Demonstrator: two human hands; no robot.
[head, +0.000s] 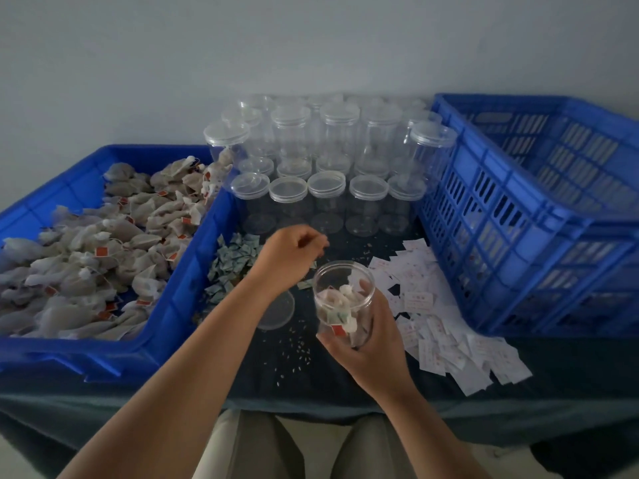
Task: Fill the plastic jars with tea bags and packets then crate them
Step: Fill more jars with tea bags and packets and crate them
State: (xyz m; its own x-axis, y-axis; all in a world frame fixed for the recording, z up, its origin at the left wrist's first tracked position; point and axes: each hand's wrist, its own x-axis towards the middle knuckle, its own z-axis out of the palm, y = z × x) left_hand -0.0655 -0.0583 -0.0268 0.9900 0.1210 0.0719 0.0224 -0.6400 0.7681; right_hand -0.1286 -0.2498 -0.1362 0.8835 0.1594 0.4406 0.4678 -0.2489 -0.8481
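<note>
Right hand [371, 344] is curled round the lower half of an open jar [340, 285], which it seems to hold a little above the front middle of the table [207, 392], tipped slightly toward the person, with a few tea bags and a small packet inside. Held that low on smooth plastic, with the mouth uncovered, the jar could slip or tip further and spill its contents. The left hand [290, 252] hovers just beside the rim with its fingers bent down; I cannot tell whether they pinch anything. Whatever they let go from there may land on the cloth rather than in the jar. The lid [278, 314] lies flat, partly under the left forearm, so a careless drag could push it away. White packets [446, 337] spread toward the front right edge, where a nudge might send some off. Green packets [235, 261] are heaped loosely against the tray [179, 292] of tea bags [103, 243] at the left edge. At the back edge stand closely packed capped jars [326, 191], easy to topple on a reach. The crate [518, 219] waits at the right edge.
</note>
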